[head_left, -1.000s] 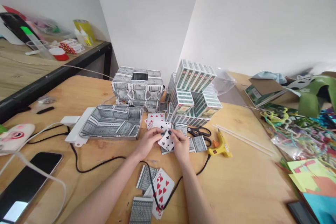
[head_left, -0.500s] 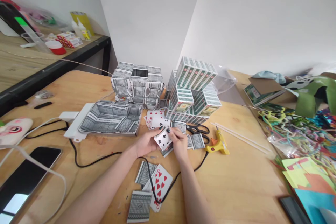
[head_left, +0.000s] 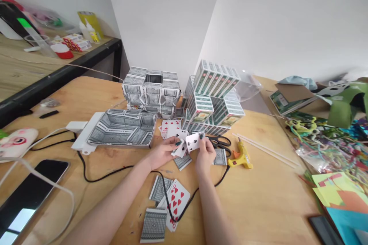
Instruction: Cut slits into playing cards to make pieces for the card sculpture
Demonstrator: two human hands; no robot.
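Note:
Between the fingers of my left hand (head_left: 163, 154) is a playing card (head_left: 179, 149) with black clubs, closed on it near the middle of the table. My right hand (head_left: 205, 155) pinches another clubs card (head_left: 193, 141), tilted face up, just right of the first. Behind them lie face-up cards (head_left: 170, 124) with red diamonds. Patterned card pieces (head_left: 183, 162) rest below my hands. Nearer to me are a nine of hearts (head_left: 178, 203) and a grey folded card (head_left: 153, 225). Black scissors (head_left: 220, 141) and a yellow glue gun (head_left: 243, 156) lie right of my right hand.
A card-covered tray (head_left: 120, 128) rests on a white power strip (head_left: 83, 143). Behind stand a card-covered structure (head_left: 152, 92) and stacked card boxes (head_left: 217, 80). A black cable (head_left: 115, 173) crosses the table; a phone (head_left: 31, 199) lies left, coloured paper (head_left: 342, 195) right.
The clubs cards, held together before, are now apart, one in each hand. My right hand has moved to the right. The view has shifted slightly.

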